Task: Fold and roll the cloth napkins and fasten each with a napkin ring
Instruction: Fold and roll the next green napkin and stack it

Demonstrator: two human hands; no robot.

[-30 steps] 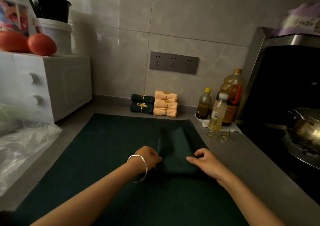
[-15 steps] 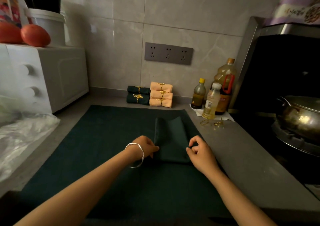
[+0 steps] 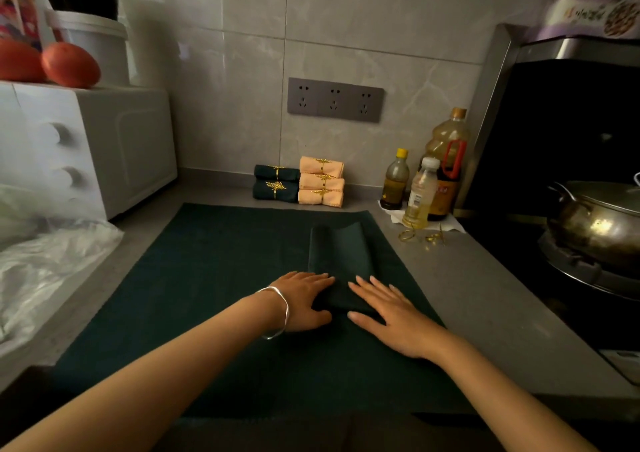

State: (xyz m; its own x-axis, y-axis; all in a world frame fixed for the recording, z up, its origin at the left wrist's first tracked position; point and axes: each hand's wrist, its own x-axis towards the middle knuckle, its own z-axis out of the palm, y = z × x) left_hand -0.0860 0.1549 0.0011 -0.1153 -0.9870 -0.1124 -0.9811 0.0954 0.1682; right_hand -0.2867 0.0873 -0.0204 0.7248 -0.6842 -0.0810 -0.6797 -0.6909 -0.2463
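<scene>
Five napkins look finished. Two dark green rolls [image 3: 276,184] and three peach rolls [image 3: 321,182] are stacked against the far wall, each banded by a gold ring with a leaf-sprig ornament.

The napkin in hand, a dark green folded napkin [image 3: 337,254], lies as a long narrow strip running near to far on the right half of a mat [image 3: 207,295] of almost the same green. It is folded but not yet rolled, and it has no ring on it. The left hand [image 3: 303,301] and right hand [image 3: 391,316] lie palm down with straight fingers on its near end, the left at the near left corner and the right at the near right. They press the napkin flat and grip nothing. I judge this to be smoothing the fold before the roll starts from the near end, so what remains is the roll and the ring.

A few loose gold rings [image 3: 420,237] wait on the grey desk [image 3: 485,295], just right of the mat's far corner and in front of the bottles [image 3: 420,193].

The cloth looks matte, soft and fairly thick, with crisp folded edges. The rings are thin, shiny wire-like metal. A smooth silver bangle [image 3: 277,309] circles the left wrist.
</scene>
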